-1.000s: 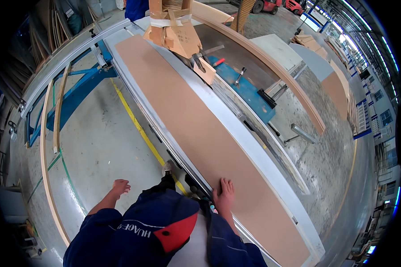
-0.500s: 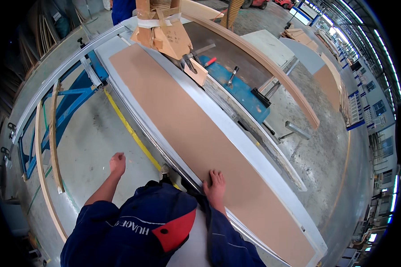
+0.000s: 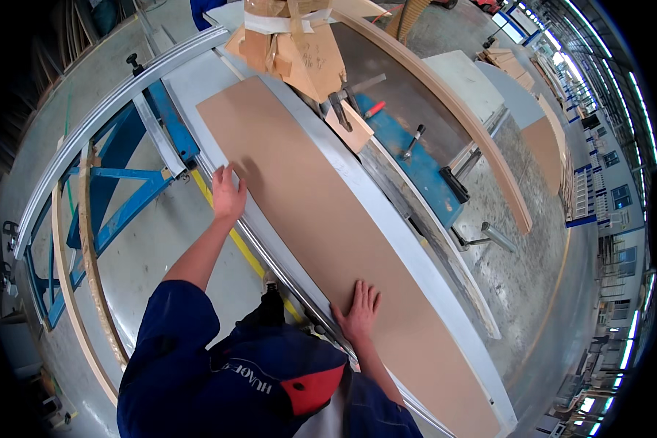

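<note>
A long brown board (image 3: 306, 197) with a curved outline lies flat along the pale sliding table (image 3: 358, 212). My right hand (image 3: 359, 314) rests on the board close to its near edge, fingers spread and nothing in them. Farther up the same edge is my left hand (image 3: 228, 193), its fingers stretched toward the board's left side. A shadow falls on the board beside those fingertips; whether they touch it I cannot tell. A metal rail (image 3: 277, 263) runs along the table's near side.
A taped cardboard-covered machine head (image 3: 306, 58) stands over the table's far end, a small wooden block (image 3: 350, 128) beneath it. Beyond lie a blue worktop (image 3: 398, 146) and a curved brown strip (image 3: 482, 139). Left are a blue frame (image 3: 135, 212) and long wooden strips (image 3: 87, 241).
My left hand has moved from beside my body up and forward to the board's left edge, its fingers stretching out. My right hand stays on the board. The view has shifted slightly.
</note>
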`<action>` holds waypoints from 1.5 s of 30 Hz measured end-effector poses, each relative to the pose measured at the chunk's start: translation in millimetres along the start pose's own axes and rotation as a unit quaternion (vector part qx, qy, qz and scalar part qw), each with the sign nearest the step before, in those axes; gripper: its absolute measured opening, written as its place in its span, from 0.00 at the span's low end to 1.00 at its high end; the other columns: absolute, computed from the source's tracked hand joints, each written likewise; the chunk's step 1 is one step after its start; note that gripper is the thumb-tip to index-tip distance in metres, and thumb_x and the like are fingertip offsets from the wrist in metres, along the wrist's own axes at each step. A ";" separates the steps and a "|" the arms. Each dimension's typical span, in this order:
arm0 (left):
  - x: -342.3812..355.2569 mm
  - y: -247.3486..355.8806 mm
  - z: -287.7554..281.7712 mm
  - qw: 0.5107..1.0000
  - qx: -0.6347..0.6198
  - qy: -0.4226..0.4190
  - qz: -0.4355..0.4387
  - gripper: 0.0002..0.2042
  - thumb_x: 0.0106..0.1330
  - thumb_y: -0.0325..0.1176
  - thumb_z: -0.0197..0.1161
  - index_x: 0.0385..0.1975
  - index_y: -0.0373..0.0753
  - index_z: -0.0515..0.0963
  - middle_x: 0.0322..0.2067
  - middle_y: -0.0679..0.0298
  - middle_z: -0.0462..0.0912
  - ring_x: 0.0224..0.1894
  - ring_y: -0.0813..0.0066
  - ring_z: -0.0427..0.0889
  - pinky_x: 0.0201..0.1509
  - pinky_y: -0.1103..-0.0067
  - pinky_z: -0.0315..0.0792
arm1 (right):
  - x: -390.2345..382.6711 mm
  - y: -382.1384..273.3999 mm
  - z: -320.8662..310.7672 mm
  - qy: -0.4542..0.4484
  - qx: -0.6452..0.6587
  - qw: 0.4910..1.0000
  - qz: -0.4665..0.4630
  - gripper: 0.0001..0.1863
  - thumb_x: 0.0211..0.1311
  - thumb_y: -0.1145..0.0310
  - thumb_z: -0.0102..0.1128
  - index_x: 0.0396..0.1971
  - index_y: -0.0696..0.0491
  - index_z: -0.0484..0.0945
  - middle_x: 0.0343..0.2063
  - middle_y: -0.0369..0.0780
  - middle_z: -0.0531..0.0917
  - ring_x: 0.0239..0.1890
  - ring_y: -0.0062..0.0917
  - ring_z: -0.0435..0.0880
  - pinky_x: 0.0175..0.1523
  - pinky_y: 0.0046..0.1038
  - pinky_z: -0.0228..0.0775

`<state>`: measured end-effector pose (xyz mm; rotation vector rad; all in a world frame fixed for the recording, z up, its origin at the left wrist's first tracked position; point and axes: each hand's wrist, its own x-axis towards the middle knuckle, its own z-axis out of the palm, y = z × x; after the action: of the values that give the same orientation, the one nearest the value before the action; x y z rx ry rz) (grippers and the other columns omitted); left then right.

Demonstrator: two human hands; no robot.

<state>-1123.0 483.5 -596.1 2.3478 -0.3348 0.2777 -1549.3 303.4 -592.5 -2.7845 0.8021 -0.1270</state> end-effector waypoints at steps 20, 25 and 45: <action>-124.8 83.9 61.4 0.981 0.183 -0.051 0.039 0.35 0.75 0.49 0.59 0.76 0.38 0.59 0.75 0.35 0.54 0.80 0.38 0.50 0.84 0.53 0.44 | -187.0 222.5 -40.5 -0.038 -0.002 0.999 -0.002 0.56 0.52 0.46 0.70 0.76 0.62 0.59 0.73 0.54 0.68 0.77 0.59 0.59 0.82 0.59 0.36; -179.4 124.2 70.3 0.977 0.204 -0.059 0.024 0.36 0.75 0.49 0.57 0.76 0.35 0.58 0.76 0.35 0.52 0.81 0.39 0.47 0.85 0.55 0.42 | -216.3 259.2 -47.8 -0.015 -0.008 1.000 0.014 0.56 0.54 0.43 0.70 0.76 0.61 0.59 0.72 0.56 0.69 0.77 0.59 0.59 0.82 0.59 0.37; -231.3 199.6 96.9 0.975 0.174 -0.122 0.061 0.37 0.77 0.56 0.53 0.78 0.40 0.57 0.78 0.37 0.48 0.83 0.44 0.42 0.85 0.56 0.36 | -181.3 313.2 -46.2 0.020 0.011 0.996 -0.089 0.40 0.59 0.51 0.71 0.68 0.59 0.74 0.65 0.50 0.79 0.73 0.54 0.68 0.81 0.59 0.46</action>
<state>-1394.6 313.6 -603.7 2.7191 -0.5920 0.1122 -1870.0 133.7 -630.2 -2.8365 0.5574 -0.2218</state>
